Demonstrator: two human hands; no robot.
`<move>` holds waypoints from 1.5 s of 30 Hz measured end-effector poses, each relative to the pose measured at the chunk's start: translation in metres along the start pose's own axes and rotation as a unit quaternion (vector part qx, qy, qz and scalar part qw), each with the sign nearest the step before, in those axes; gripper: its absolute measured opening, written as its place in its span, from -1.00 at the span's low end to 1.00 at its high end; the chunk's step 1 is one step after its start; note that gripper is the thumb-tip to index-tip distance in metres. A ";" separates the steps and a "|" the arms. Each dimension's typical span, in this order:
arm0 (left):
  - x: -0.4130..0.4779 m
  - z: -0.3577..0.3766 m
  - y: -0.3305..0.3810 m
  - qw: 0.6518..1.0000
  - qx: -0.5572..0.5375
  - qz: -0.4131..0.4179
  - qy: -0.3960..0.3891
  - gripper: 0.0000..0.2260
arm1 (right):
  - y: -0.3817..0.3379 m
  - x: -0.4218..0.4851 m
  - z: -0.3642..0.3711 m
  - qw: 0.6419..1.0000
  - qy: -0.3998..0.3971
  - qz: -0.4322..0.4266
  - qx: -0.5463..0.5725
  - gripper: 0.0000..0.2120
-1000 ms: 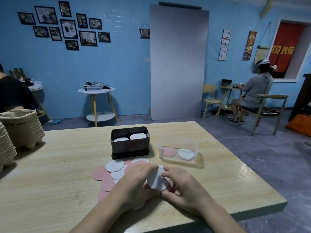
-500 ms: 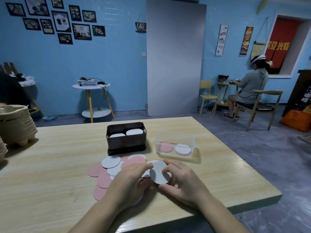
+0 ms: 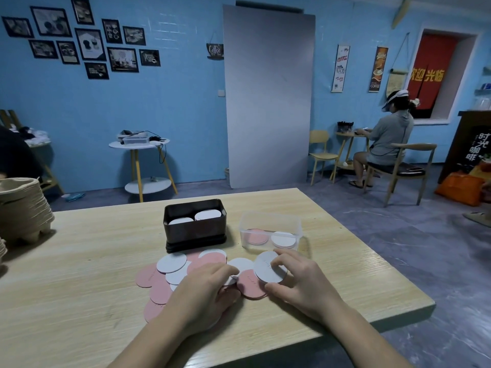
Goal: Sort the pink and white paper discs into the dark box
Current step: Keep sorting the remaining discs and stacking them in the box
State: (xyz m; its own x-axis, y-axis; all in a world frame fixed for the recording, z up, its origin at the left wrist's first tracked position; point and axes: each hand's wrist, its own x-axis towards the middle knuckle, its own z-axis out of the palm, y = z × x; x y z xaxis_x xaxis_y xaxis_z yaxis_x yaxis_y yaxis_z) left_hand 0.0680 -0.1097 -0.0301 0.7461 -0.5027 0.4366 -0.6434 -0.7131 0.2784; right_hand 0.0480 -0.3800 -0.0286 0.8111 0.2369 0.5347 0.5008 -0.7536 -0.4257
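Observation:
My right hand (image 3: pixel 305 285) pinches a white paper disc (image 3: pixel 268 268) between thumb and fingers, lifted slightly above the pile. A pink disc (image 3: pixel 249 286) lies just under it. My left hand (image 3: pixel 202 290) rests on the pile of pink and white discs (image 3: pixel 170 272) spread on the table, its fingertips touching another white disc (image 3: pixel 240 264). Behind the pile stands the dark box (image 3: pixel 195 229), open, with two white stacks inside.
A clear plastic box (image 3: pixel 271 231) holding a pink and a white disc stands right of the dark box. Stacked pulp trays (image 3: pixel 21 205) sit at the table's left edge. The wooden table (image 3: pixel 79 261) ends close on the right. A seated person is far right.
My right hand has lifted the white disc and carried it to the right, away from my left hand. My left hand stays on the pile.

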 end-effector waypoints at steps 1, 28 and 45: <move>0.003 -0.001 0.000 1.000 0.013 0.015 -0.011 -0.66 | 0.003 -0.001 -0.001 1.000 0.001 0.004 -0.003 -0.65; 0.008 0.004 -0.005 0.998 -0.020 0.017 0.048 -0.54 | 0.007 0.001 0.008 0.999 -0.037 0.006 -0.034 -0.70; 0.002 0.006 -0.004 0.998 -0.023 0.025 0.060 -0.49 | -0.021 0.010 0.031 0.997 -0.045 -0.066 0.008 -0.61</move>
State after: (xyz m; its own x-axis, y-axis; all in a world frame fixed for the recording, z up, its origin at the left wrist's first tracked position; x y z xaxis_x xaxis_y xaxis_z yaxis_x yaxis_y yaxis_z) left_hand 0.0728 -0.1112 -0.0352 0.6885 -0.4740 0.5490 -0.6891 -0.6634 0.2914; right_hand 0.0554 -0.3430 -0.0368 0.7615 0.3881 0.5191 0.6091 -0.7021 -0.3688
